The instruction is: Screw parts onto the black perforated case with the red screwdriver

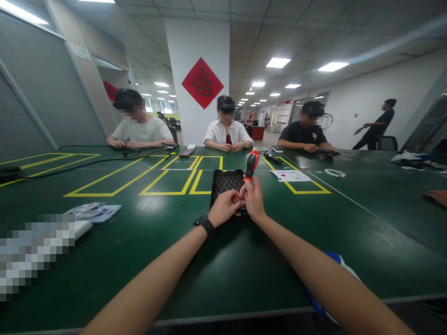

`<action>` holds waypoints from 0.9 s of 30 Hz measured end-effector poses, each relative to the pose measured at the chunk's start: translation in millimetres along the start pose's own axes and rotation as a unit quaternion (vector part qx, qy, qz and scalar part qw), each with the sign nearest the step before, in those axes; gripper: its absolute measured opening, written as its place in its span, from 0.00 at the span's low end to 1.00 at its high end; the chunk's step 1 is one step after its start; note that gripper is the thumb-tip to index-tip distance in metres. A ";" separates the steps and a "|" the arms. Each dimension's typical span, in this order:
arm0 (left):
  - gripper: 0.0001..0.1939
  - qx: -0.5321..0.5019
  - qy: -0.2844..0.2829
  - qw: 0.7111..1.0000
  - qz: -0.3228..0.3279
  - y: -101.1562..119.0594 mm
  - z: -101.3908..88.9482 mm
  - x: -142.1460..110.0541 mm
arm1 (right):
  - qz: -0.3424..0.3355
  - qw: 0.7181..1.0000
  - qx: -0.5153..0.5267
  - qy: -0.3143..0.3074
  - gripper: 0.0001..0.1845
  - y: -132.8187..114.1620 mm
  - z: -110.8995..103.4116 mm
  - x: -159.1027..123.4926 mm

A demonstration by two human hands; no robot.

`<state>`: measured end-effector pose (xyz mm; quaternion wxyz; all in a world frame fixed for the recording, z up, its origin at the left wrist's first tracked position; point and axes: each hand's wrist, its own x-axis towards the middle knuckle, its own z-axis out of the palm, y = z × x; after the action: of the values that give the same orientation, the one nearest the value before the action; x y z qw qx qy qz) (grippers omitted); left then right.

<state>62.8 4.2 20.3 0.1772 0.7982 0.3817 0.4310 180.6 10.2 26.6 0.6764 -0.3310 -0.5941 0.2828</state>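
Observation:
A screwdriver (pixel 251 166) with a black and red handle stands nearly upright in my right hand (pixel 254 199), its handle end pointing up. My left hand (pixel 226 205), with a dark watch on the wrist, meets the right one below the handle. Its fingers are pinched together close to the screwdriver's lower end, and whatever they hold is too small and hidden to name. Both hands are over the near part of a black tray-like case (pixel 213 186) with rows of small pockets or bits inside. The screwdriver's tip is hidden by my fingers.
Yellow tape rectangles mark the green table (pixel 167 260). A white paper sheet (pixel 291 176) and a white ring of tape or cable (pixel 334 173) lie to the right. Plastic packets (pixel 94 212) lie at left. Several people sit across the table; another stands far right.

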 end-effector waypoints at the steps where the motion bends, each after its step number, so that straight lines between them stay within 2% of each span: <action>1: 0.07 -0.003 0.002 1.000 -0.006 -0.1 0.3 0.1 | -0.003 1.000 -0.003 0.000 0.17 -0.4 0.0 -0.6; 10: 0.07 0.001 -0.028 0.999 0.020 -1.8 -1.6 0.0 | 0.005 1.000 0.007 -0.011 0.17 1.3 -0.6 0.9; 14: 0.07 -0.043 -0.018 0.999 -0.001 -3.2 0.7 0.5 | -0.002 1.000 -0.002 -0.004 0.16 -0.3 0.0 -0.5; 17: 0.09 -0.030 -0.011 0.999 -0.020 -3.2 1.0 0.6 | -0.009 1.000 -0.004 -0.006 0.16 -2.3 -0.1 -1.2; 23: 0.07 -0.012 -0.034 0.999 0.013 1.6 -3.1 0.1 | 0.004 1.000 0.010 -0.011 0.16 -0.6 0.0 1.1; 27: 0.07 -0.049 -0.017 0.999 -0.001 0.2 -1.1 0.4 | -0.007 1.000 0.013 -0.005 0.15 0.2 0.3 -0.2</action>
<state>62.1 4.3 21.2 0.2233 0.7956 0.3575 0.4352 180.3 10.1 26.3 0.6798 -0.3167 -0.5960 0.2870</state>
